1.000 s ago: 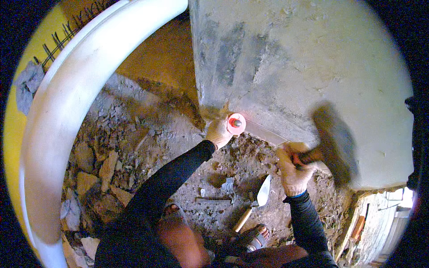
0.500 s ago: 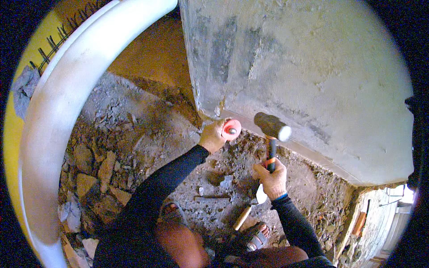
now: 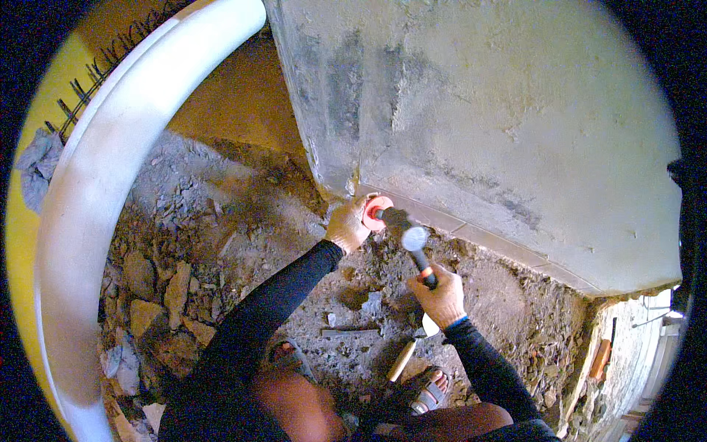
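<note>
My left hand [image 3: 346,227], in a pale glove, is closed round a chisel with a round red hand guard [image 3: 370,218], at the foot of the grey wall. The chisel's blade is hidden below the guard. In my right hand [image 3: 443,298], also gloved, is the black-and-orange handle of a club hammer [image 3: 414,239]. The hammer's head is at the chisel's struck end and seems to touch it. A trowel [image 3: 401,361] with a wooden handle lies on the dirt below my right hand, its blade partly covered by that hand.
The grey plastered wall [image 3: 515,110] rises ahead, with a strip of tiles [image 3: 501,247] along its base. A large white curved pipe [image 3: 81,243] stands at left. Broken stones [image 3: 177,291] lie beside it. My sandalled foot [image 3: 431,390] is near the trowel. An orange-handled tool [image 3: 600,359] stands at right.
My right hand has brought the hammer's head left and down onto the chisel's end. My left hand still grips the chisel. The view has shifted slightly.
</note>
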The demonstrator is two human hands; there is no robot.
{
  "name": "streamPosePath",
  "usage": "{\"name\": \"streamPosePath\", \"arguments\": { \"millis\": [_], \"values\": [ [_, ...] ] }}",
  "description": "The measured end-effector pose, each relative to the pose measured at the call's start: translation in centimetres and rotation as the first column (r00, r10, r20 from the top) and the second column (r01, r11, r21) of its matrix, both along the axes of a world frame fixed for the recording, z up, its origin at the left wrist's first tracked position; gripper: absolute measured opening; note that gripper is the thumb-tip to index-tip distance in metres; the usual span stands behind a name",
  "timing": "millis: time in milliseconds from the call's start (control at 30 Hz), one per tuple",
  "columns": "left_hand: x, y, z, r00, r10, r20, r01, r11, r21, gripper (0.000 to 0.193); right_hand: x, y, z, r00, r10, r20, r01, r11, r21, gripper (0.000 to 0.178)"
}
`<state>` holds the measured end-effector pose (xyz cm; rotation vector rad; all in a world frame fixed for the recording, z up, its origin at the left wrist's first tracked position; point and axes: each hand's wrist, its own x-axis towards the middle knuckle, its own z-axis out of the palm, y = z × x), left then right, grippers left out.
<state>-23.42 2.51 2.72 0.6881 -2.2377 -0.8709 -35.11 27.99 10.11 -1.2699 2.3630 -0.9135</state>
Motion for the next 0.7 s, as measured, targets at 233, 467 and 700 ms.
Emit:
{"name": "streamPosePath", "arguments": {
  "millis": [233,467,700],
  "values": [
    [0.0,0.5,-0.4,1.0,0.015,0.012,-0.017,0.993,0.116,0.046,-0.2,0.2,3.7,0.996,0.001,-0.092,-0.018,0.984,-0.179,0.009],
    [-0.3,0.7,0.9,0.998,-0.054,0.012,0.052,0.991,0.124,0.049,-0.5,-0.9,0.7,0.999,-0.023,0.026,0.022,0.999,0.046,0.024],
    [-0.6,0.4,-0.2,1.0,0.0,-0.014,0.002,0.993,0.121,0.043,-0.3,0.0,5.5,0.974,-0.002,0.227,0.106,0.889,-0.446,0.009]
  ]
}}
